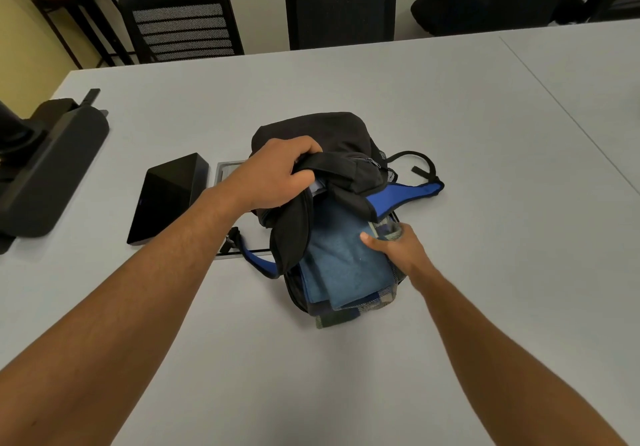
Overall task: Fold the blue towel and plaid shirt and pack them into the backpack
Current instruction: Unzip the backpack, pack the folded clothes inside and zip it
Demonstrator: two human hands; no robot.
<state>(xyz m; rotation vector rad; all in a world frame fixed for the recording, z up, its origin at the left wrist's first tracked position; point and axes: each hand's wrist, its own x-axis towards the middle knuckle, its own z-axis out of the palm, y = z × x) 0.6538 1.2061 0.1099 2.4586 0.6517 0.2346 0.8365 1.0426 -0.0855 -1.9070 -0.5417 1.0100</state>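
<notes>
Head view: black backpack [322, 133] lies mid-frame on the grey table [450, 99], mouth toward the bottom of the frame. Left hand [277, 175] grips the backpack's front flap, fingers curled round the fabric, lifting it open. Folded blue towel [343, 265] sits half inside the opening, on top of the plaid shirt [349, 314], whose edge sticks out at the lower end. Right hand [394, 244] pinches the stack's right edge, thumb on the towel, fingers under the shirt. Black box [166, 196] left of the backpack; chairs [180, 26] along the top.
</notes>
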